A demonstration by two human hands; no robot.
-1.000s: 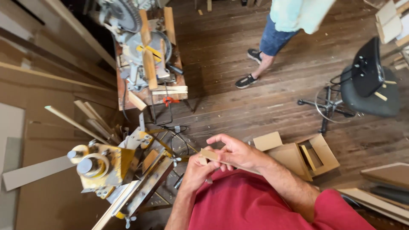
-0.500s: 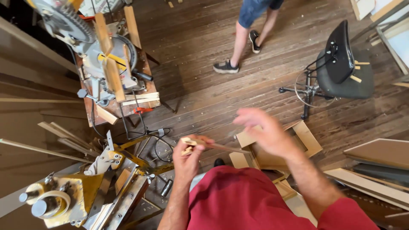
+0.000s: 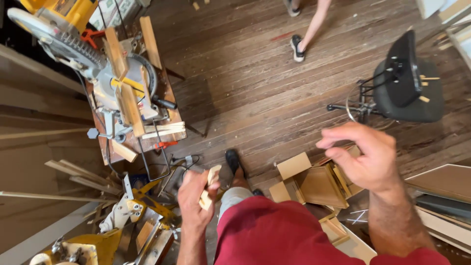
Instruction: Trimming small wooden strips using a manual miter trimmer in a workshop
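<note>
The left hand (image 3: 196,198) is low in the view, just left of the person's red shirt (image 3: 289,235), with its fingers (image 3: 189,189) curled tight around a small wood piece (image 3: 210,186). The piece is pale, short and flat; it stands nearly upright in the fist and its upper end pokes out above the knuckles. Below it, on the floor, the person's black shoe (image 3: 232,161) shows.

The right hand (image 3: 365,157) is raised in the air, well apart from the left one. Its fingers (image 3: 338,142) are bent and loosely spread, pointing left, and they pinch nothing. Under that hand lies an open cardboard box (image 3: 314,186) with thin wood strips in it.

To the left, a miter saw (image 3: 117,83) with a yellow motor housing and a round blade sits on a wooden surface (image 3: 169,110), with 2 flat boards lying across it. A second yellow tool (image 3: 137,216) and loose wood strips (image 3: 83,174) crowd the lower left corner.

The floor (image 3: 255,78) is dark wooden planks. A black office chair (image 3: 407,81) stands at the upper right. At the top edge, another person's bare legs and dark shoes (image 3: 297,48) are visible, well away from both hands.
</note>
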